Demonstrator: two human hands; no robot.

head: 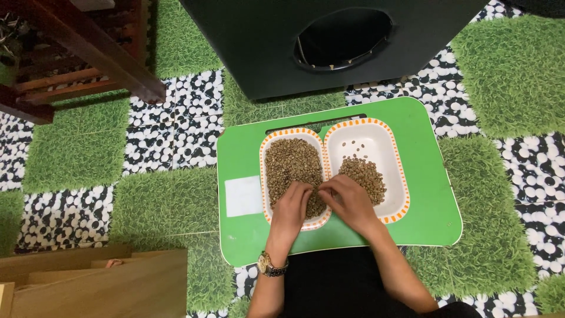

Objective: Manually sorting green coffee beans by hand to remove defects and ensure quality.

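Nearest the camera, the person's dark-clothed lap fills the lower centre, with both bare forearms reaching forward; the left wrist carries a gold wristwatch (269,265). To the lower left lie pale wooden boards (100,285).

The left hand (292,203) rests on the near end of the left tray (263,171), an oval white dish with an orange-dashed rim, filled with greenish-brown beans (291,162). Its fingers are curled down into the beans and held close together; whether they pinch a bean cannot be told. The right hand (348,199) lies across the divide where the two trays touch, its fingers bent and drawn together toward the left hand, the fingertips of both hands almost meeting.

The right tray (385,138), of the same pattern, holds a smaller heap of beans (364,176) at its near end and a few scattered beans on its bare white far end.

Both trays stand side by side on a green lap table (429,194), which bears a white rectangular label (243,196) at its left. The table rests on a floor mat (506,76) printed with grass and pebble squares.

Beyond stand a black box with an oval opening (344,38) and, far left, dark wooden furniture (88,47).
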